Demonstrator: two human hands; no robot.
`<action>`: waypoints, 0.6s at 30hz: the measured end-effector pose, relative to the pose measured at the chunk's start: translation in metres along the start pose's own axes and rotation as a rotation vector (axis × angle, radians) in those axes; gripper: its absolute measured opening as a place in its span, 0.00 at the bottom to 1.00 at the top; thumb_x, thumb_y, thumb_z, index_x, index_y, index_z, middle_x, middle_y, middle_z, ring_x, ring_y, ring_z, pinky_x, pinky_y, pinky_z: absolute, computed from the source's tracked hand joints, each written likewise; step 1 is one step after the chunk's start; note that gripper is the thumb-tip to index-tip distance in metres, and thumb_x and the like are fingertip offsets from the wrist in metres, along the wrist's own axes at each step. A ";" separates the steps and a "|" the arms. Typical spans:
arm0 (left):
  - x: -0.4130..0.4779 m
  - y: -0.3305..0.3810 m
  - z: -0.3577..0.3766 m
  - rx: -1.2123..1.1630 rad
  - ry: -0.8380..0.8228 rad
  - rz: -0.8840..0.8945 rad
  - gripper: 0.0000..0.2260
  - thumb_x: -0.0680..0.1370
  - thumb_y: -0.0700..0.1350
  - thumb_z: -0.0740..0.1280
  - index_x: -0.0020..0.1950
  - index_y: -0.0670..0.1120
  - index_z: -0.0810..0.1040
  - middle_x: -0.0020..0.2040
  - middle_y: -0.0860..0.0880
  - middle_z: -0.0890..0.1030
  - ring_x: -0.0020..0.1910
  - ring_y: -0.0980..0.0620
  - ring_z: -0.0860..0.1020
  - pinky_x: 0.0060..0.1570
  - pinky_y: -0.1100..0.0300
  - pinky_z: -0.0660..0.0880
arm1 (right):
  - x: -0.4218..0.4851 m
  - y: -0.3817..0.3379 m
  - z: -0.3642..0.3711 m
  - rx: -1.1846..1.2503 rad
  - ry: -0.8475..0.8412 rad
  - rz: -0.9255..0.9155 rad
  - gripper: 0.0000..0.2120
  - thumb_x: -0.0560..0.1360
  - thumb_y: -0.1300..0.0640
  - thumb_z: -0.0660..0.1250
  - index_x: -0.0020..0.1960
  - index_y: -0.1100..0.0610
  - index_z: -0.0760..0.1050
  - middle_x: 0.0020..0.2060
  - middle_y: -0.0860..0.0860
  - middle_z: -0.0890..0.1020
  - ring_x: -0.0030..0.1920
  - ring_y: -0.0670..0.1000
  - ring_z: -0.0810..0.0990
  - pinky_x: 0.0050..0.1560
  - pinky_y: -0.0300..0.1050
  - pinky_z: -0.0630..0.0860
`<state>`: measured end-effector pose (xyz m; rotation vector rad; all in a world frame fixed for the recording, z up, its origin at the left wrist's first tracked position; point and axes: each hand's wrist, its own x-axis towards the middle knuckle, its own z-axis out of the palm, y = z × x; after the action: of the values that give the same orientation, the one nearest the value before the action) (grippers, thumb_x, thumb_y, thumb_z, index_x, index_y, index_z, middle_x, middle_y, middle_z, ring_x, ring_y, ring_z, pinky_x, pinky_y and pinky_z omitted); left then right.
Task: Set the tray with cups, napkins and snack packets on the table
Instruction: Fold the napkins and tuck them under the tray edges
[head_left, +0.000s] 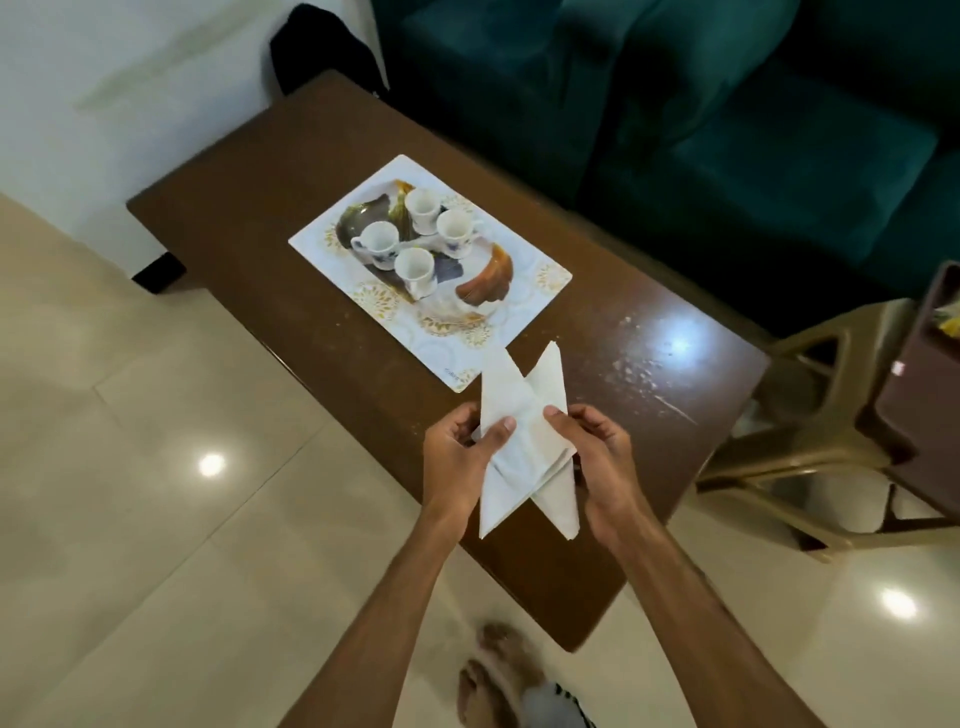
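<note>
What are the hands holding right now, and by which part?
Folded white napkins. The left hand pinches their left edge near the middle, and the right hand pinches the right edge. The pointed ends stick out free.

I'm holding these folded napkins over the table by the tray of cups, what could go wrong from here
The napkins are fanned apart, pinched only by the left hand and right hand near the edge of the table; one may slip to the floor. The four cups stand close together on the tray, so reaching in could tip the nearest cup. Whitish specks lie on the table right of the tray and could soil napkins laid there.
</note>
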<state>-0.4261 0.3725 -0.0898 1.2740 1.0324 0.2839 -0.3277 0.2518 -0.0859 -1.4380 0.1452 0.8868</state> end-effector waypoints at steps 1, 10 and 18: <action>0.007 0.000 -0.007 0.007 -0.001 -0.003 0.10 0.72 0.50 0.78 0.51 0.54 0.83 0.49 0.57 0.87 0.49 0.55 0.86 0.46 0.57 0.84 | 0.005 0.003 0.009 -0.002 -0.017 -0.003 0.09 0.73 0.55 0.76 0.53 0.54 0.83 0.51 0.51 0.87 0.49 0.53 0.87 0.43 0.48 0.83; 0.109 0.016 -0.018 0.158 -0.071 -0.097 0.15 0.72 0.50 0.78 0.56 0.48 0.83 0.53 0.52 0.86 0.52 0.51 0.85 0.57 0.47 0.82 | 0.082 0.015 0.056 0.018 0.154 0.031 0.13 0.73 0.58 0.76 0.56 0.54 0.80 0.53 0.51 0.86 0.55 0.58 0.84 0.56 0.61 0.81; 0.199 0.005 -0.022 0.242 -0.195 -0.186 0.13 0.73 0.44 0.77 0.57 0.46 0.83 0.55 0.49 0.86 0.53 0.48 0.85 0.56 0.46 0.82 | 0.160 0.033 0.081 -0.194 0.319 0.033 0.11 0.75 0.56 0.75 0.55 0.49 0.78 0.55 0.43 0.84 0.53 0.44 0.83 0.43 0.36 0.78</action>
<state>-0.3322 0.5251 -0.1788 1.3795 1.0301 -0.1098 -0.2716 0.3901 -0.1900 -1.7576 0.3296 0.7069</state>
